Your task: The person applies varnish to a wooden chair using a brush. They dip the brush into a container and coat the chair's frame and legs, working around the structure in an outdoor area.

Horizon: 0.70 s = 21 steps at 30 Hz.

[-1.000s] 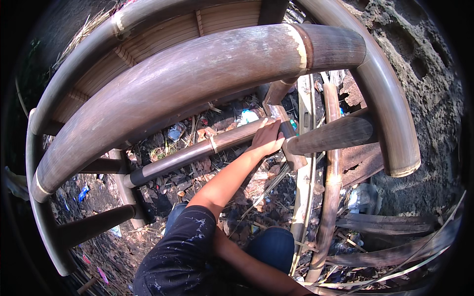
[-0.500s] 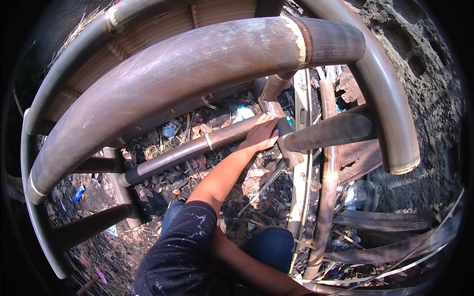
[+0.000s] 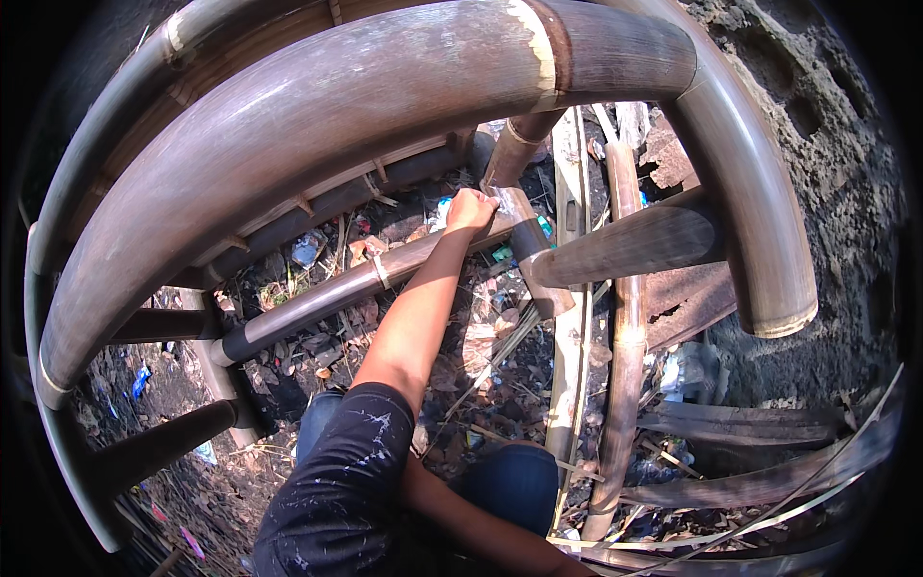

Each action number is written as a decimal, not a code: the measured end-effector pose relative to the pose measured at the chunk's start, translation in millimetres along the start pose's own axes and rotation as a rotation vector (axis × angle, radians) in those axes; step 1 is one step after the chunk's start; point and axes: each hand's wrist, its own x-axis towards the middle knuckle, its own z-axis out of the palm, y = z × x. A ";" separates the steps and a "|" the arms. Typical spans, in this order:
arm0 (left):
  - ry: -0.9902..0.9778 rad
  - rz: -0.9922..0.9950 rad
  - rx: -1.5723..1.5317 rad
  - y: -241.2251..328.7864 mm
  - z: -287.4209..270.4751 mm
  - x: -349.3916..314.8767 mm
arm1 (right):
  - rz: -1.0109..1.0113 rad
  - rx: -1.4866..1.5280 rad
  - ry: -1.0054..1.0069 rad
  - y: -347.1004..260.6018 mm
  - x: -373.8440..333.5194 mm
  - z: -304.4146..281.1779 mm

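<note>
My left hand (image 3: 471, 208) is closed around the far end of a dark horizontal bamboo pole (image 3: 317, 298), right where it meets a short slanted bamboo post (image 3: 527, 252). My left arm reaches up to it from a dark paint-speckled sleeve (image 3: 336, 481). My right forearm (image 3: 490, 534) lies across the bottom of the view above my blue-jeaned knee (image 3: 514, 481). Its hand is hidden behind the sleeve. A thick curved bamboo rail (image 3: 365, 106) arches over everything.
More bamboo crossbars (image 3: 663, 240) and upright poles (image 3: 625, 385) of the frame stand on the right, with thin split strips (image 3: 769, 510) low right. Dry leaves and litter (image 3: 481, 356) cover the ground below. A rough earth wall (image 3: 827, 154) rises on the right.
My left hand has stayed closed on the pole at the joint. My head has tilted, so the hand and joint now sit higher and further left in view.
</note>
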 end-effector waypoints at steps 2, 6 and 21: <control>-0.155 -0.046 -0.066 -9.0 -7.3 8.7 | -0.008 -0.035 -0.046 9.2 1.5 2.5; -0.246 -0.043 -0.062 6.0 -1.2 8.8 | -0.033 -0.161 -0.107 27.3 4.6 0.0; -0.274 -0.129 -0.079 5.4 -2.3 11.1 | 0.077 -0.396 -0.206 19.2 4.8 -5.4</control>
